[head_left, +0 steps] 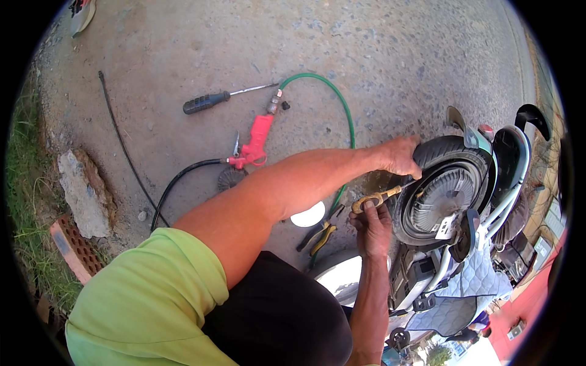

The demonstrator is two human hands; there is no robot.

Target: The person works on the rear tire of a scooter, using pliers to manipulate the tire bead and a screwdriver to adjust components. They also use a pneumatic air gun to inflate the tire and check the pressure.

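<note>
My left hand grips the edge of a black tyre, its fingertips partly hidden behind the tread. The tyre sits on a finned grey wheel of a scooter lying on its side. In my right hand is a screwdriver with a worn yellow-brown handle. Its shaft points at the gap between tyre and rim, just below my left thumb; how deep the tip reaches cannot be made out. Pliers with yellow-and-black handles lie on the ground, left of my right hand.
A red air gun lies on the ground with a green hose and a black hose. Beyond it is a dark-handled screwdriver. A concrete lump and a brick stand left. A quilted cover hangs at the scooter.
</note>
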